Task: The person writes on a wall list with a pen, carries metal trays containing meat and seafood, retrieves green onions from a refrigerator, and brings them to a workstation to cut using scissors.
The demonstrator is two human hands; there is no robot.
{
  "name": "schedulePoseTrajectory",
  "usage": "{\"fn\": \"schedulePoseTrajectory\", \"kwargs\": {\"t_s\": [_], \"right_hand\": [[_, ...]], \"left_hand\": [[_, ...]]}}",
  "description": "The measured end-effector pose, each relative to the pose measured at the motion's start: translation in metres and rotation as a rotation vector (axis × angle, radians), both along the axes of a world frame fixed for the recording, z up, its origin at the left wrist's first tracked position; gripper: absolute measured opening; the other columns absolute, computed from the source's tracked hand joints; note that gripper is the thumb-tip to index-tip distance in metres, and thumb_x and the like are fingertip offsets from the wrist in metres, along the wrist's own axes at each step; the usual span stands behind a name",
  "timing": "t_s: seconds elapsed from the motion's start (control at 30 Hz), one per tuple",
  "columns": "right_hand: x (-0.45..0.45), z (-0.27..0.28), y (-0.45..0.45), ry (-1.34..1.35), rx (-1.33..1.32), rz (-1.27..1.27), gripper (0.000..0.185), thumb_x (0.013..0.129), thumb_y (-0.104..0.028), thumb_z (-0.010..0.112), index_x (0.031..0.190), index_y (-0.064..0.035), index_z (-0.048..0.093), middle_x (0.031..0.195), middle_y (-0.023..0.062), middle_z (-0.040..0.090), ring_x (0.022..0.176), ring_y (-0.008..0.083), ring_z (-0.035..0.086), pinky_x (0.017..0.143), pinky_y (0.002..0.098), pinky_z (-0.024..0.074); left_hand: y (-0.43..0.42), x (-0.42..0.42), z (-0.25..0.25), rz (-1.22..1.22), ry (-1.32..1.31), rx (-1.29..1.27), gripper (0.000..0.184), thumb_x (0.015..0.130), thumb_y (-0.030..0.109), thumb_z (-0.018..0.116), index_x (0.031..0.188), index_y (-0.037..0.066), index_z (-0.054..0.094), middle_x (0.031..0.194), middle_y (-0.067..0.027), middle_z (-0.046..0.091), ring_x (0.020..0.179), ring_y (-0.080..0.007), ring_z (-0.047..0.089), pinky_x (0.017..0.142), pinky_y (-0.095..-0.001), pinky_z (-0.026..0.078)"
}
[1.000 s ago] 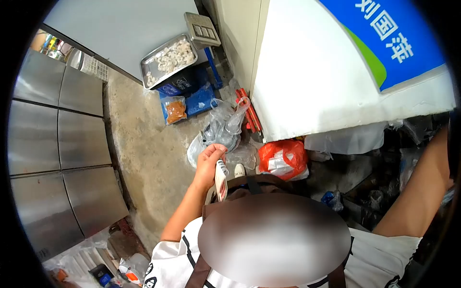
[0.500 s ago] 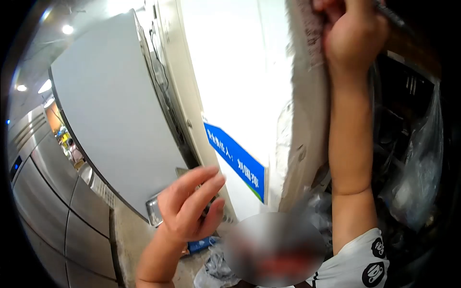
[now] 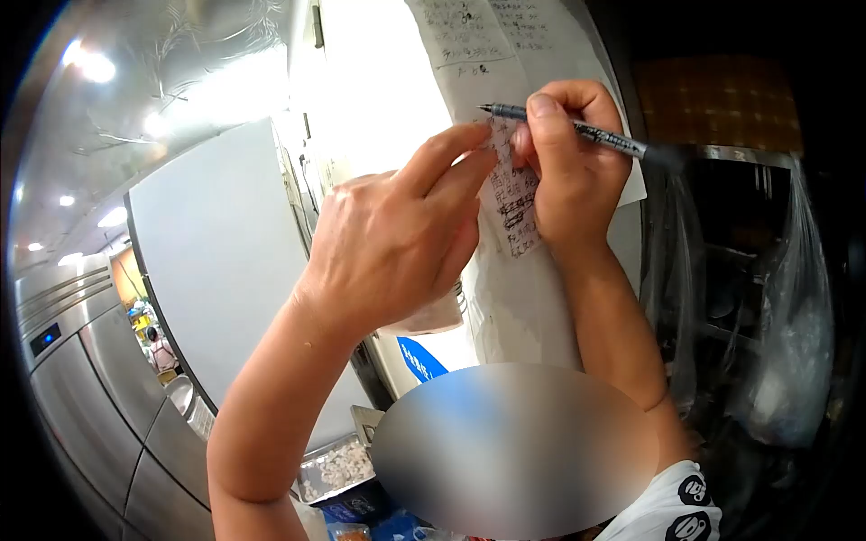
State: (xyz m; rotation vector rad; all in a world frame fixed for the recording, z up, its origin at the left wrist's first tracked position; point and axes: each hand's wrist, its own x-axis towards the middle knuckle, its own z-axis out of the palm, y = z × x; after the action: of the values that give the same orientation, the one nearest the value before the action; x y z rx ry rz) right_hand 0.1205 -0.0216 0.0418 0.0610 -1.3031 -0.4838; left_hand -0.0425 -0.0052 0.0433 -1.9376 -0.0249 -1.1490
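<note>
My right hand (image 3: 585, 167) is closed around a black pen (image 3: 606, 137), its tip pointing left above a narrow paper slip (image 3: 514, 203) covered in handwriting. Behind the slip is a larger white sheet (image 3: 474, 41), also handwritten. My left hand (image 3: 397, 225) reaches in from the left; its index and middle fingertips are at the slip's upper left edge, fingers stretched and slightly apart. The left thumb sits lower, away from the slip. Whether those fingertips press the slip or only hover at it, I cannot tell.
A large pale panel (image 3: 221, 261) stands at left, beside steel cabinets (image 3: 113, 397). Below are a tray of whitish pieces (image 3: 338, 469) and a blue sign (image 3: 417, 356). Clear plastic bags (image 3: 785, 334) hang at right. A blurred oval covers the lower middle.
The view has tilted upward. My right hand, earlier high at the wall's edge, now shows with the pen beside the slip. My left hand has risen from below to the slip.
</note>
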Motion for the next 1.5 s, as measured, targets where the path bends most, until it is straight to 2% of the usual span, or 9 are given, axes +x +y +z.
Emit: {"fn": "schedulePoseTrajectory", "kwargs": {"t_s": [0.13,0.37,0.67,0.87,0.93,1.23,1.47,1.5], "right_hand": [[0.000,0.000,0.002,-0.029,0.093,-0.139,0.009,0.087,-0.010,0.053,0.082,-0.0049,0.049,0.064,-0.0027,0.050,0.052,0.0004,0.042,0.046,0.0160,0.0344],[-0.002,-0.001,0.000,-0.065,0.027,-0.117,0.009,0.088,-0.011,0.053,0.081,-0.0049,0.048,0.064,-0.0029,0.049,0.051,-0.0001,0.041,0.045,0.0149,0.0329],[-0.001,0.001,0.001,-0.091,0.062,-0.161,0.009,0.089,-0.011,0.052,0.083,-0.0055,0.048,0.064,-0.0021,0.050,0.051,0.0007,0.044,0.045,0.0145,0.0356],[-0.001,-0.001,0.000,-0.053,0.009,-0.208,0.009,0.088,-0.010,0.051,0.082,-0.0050,0.048,0.064,-0.0020,0.050,0.052,0.0008,0.044,0.045,0.0155,0.0354],[-0.001,-0.001,0.000,-0.054,0.008,-0.134,0.008,0.088,-0.009,0.051,0.082,-0.0047,0.048,0.064,-0.0021,0.050,0.052,0.0009,0.043,0.046,0.0157,0.0348],[0.000,-0.001,-0.002,-0.064,0.013,-0.193,0.009,0.088,-0.009,0.052,0.082,-0.0045,0.048,0.063,-0.0028,0.048,0.052,0.0005,0.042,0.046,0.0156,0.0336],[-0.001,0.000,0.000,-0.044,0.048,-0.145,0.009,0.088,-0.009,0.052,0.082,-0.0048,0.048,0.063,-0.0032,0.048,0.051,0.0005,0.041,0.045,0.0161,0.0328],[-0.002,-0.001,-0.003,-0.045,0.016,-0.183,0.008,0.088,-0.009,0.051,0.081,-0.0049,0.048,0.063,-0.0020,0.048,0.053,0.0020,0.042,0.048,0.0166,0.0349]], "left_hand": [[0.003,-0.003,-0.005,0.005,-0.008,0.028,0.042,0.074,0.004,0.052,0.115,0.011,0.056,0.124,-0.0025,0.052,0.071,-0.0172,0.064,0.056,-0.0281,0.053],[0.011,-0.006,-0.004,0.027,0.015,0.084,0.047,0.072,0.003,0.052,0.118,0.012,0.054,0.125,-0.0027,0.051,0.071,-0.0160,0.064,0.056,-0.0259,0.053],[0.018,-0.006,-0.002,0.009,0.045,0.110,0.045,0.078,0.007,0.049,0.123,0.011,0.049,0.128,-0.0046,0.048,0.071,-0.0158,0.063,0.055,-0.0262,0.052],[0.018,-0.005,-0.004,-0.010,0.052,0.055,0.043,0.078,0.007,0.048,0.121,0.010,0.050,0.127,-0.0051,0.048,0.071,-0.0166,0.064,0.056,-0.0267,0.053],[0.018,-0.005,-0.004,-0.026,0.052,0.056,0.043,0.078,0.007,0.048,0.121,0.010,0.050,0.127,-0.0050,0.048,0.072,-0.0167,0.064,0.056,-0.0267,0.053],[0.020,-0.006,-0.004,-0.009,0.049,0.025,0.044,0.077,0.005,0.047,0.121,0.011,0.050,0.128,-0.0053,0.048,0.075,-0.0161,0.064,0.056,-0.0267,0.053],[0.020,-0.005,-0.004,-0.029,0.050,0.047,0.043,0.078,0.006,0.046,0.121,0.010,0.049,0.129,-0.0059,0.047,0.073,-0.0161,0.064,0.053,-0.0268,0.052],[0.020,-0.004,-0.004,-0.028,0.050,0.046,0.043,0.078,0.006,0.046,0.121,0.010,0.049,0.129,-0.0059,0.047,0.073,-0.0161,0.064,0.053,-0.0268,0.052]]}}
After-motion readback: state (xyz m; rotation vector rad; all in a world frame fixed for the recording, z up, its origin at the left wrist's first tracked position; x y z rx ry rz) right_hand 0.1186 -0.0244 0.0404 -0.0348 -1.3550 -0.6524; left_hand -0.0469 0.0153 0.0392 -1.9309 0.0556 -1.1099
